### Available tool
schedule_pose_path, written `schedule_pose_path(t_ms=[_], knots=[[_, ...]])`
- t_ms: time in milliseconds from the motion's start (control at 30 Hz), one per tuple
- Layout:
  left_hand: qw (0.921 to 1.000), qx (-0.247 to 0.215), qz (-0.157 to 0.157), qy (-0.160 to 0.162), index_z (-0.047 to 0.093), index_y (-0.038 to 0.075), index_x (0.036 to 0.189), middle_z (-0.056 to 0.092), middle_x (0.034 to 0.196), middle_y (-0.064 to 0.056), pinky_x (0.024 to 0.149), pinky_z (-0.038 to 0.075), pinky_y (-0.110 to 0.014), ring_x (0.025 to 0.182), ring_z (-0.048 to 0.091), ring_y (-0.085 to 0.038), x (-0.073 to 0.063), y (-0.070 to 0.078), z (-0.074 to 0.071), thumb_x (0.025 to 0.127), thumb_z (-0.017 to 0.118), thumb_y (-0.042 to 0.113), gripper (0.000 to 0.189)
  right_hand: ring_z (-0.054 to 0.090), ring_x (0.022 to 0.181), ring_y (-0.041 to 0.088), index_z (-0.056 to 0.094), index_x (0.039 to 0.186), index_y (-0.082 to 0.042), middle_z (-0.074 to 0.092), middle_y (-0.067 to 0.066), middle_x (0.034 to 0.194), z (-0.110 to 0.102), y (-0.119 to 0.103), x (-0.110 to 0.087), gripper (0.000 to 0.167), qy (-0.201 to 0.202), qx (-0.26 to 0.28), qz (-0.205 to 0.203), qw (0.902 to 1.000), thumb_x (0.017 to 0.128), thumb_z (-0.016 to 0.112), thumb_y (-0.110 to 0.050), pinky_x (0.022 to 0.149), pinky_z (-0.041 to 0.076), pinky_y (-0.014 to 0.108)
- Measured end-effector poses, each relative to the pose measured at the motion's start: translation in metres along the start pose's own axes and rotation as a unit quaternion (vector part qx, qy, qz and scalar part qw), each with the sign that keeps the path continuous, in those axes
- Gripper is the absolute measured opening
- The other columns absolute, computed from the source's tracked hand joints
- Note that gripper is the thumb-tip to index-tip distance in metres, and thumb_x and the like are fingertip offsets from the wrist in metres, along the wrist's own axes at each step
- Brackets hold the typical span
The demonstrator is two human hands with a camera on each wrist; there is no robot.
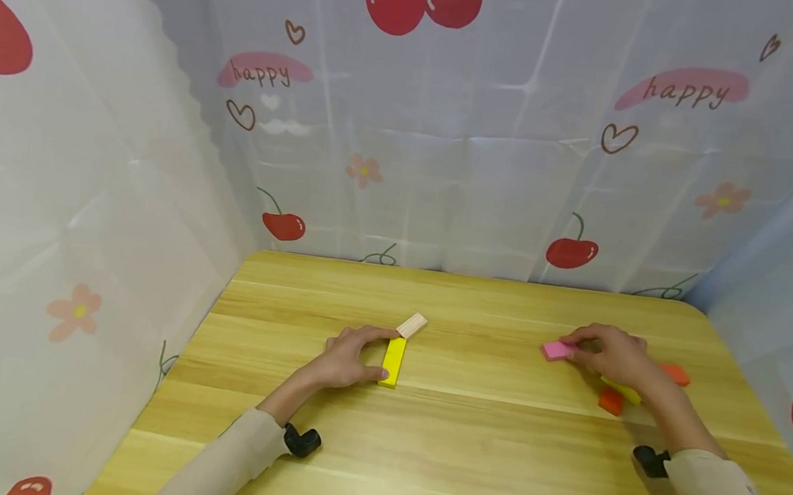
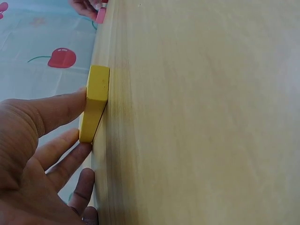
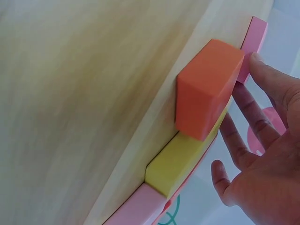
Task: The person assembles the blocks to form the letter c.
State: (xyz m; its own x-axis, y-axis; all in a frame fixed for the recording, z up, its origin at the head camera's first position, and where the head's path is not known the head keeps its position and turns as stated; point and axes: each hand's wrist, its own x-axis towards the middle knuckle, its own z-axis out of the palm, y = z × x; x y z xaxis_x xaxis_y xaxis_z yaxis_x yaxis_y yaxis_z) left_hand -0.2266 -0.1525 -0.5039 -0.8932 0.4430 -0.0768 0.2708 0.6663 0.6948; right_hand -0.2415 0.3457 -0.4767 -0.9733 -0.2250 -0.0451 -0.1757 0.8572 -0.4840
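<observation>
In the head view my left hand (image 1: 347,357) spans a yellow block (image 1: 393,361) lying flat on the table, thumb at its near end and index finger at its far end. The left wrist view shows the same yellow block (image 2: 97,89) between thumb and fingers. A pale wooden block (image 1: 412,325) lies at the yellow block's far end, set at an angle. Toward the right side, my right hand (image 1: 613,356) pinches a pink block (image 1: 556,351) at its right end, thumb and fingertips on it. The pink block (image 3: 253,42) appears beyond an orange block in the right wrist view.
Beside and below the right hand lie an orange-red block (image 1: 610,401), another yellow block (image 1: 624,389) and an orange block (image 1: 674,374). The right wrist view also has a light pink block (image 3: 140,204). A printed curtain (image 1: 441,197) stands behind the wooden table (image 1: 465,452).
</observation>
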Motion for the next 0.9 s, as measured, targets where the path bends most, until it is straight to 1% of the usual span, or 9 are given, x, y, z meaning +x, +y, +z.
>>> schedule_pose_path(t_ms=[300, 400, 633, 900], knots=[[1.0000, -0.004, 0.000, 0.002, 0.059, 0.037, 0.153, 0.057, 0.162, 0.003, 0.104, 0.026, -0.059, 0.140, 0.045, -0.034, 0.000, 0.000, 0.001, 0.094, 0.084, 0.032, 0.065, 0.057, 0.126, 0.053, 0.080, 0.123, -0.011, 0.072, 0.028, 0.133, 0.006, -0.006, 0.012, 0.026, -0.002, 0.004, 0.003, 1.0000, 0.098, 0.078, -0.021, 0.093, 0.022, 0.072], [1.0000, -0.006, -0.001, 0.002, 0.059, 0.037, 0.153, 0.057, 0.162, 0.003, 0.104, 0.026, -0.059, 0.139, 0.045, -0.033, -0.001, -0.001, 0.001, 0.094, 0.084, 0.032, 0.065, 0.057, 0.126, 0.053, 0.080, 0.123, -0.011, 0.072, 0.027, 0.133, 0.007, -0.008, 0.015, 0.026, -0.001, 0.006, 0.000, 1.0000, 0.099, 0.078, -0.021, 0.092, 0.022, 0.071], [0.9999, -0.012, 0.001, 0.003, 0.058, 0.039, 0.153, 0.056, 0.162, 0.003, 0.104, 0.025, -0.060, 0.140, 0.044, -0.034, 0.000, -0.002, 0.000, 0.094, 0.084, 0.030, 0.065, 0.057, 0.127, 0.053, 0.080, 0.123, -0.011, 0.073, 0.026, 0.134, 0.009, -0.014, 0.025, 0.026, -0.001, 0.020, 0.000, 0.9998, 0.100, 0.077, -0.021, 0.095, 0.020, 0.076], [0.9999, -0.010, -0.001, 0.001, 0.059, 0.039, 0.153, 0.057, 0.162, 0.003, 0.105, 0.026, -0.060, 0.140, 0.044, -0.033, 0.000, -0.001, 0.001, 0.094, 0.084, 0.031, 0.065, 0.058, 0.127, 0.051, 0.079, 0.123, -0.011, 0.073, 0.025, 0.133, 0.013, -0.018, 0.030, 0.026, -0.002, 0.030, -0.001, 0.9995, 0.099, 0.077, -0.020, 0.095, 0.020, 0.074]])
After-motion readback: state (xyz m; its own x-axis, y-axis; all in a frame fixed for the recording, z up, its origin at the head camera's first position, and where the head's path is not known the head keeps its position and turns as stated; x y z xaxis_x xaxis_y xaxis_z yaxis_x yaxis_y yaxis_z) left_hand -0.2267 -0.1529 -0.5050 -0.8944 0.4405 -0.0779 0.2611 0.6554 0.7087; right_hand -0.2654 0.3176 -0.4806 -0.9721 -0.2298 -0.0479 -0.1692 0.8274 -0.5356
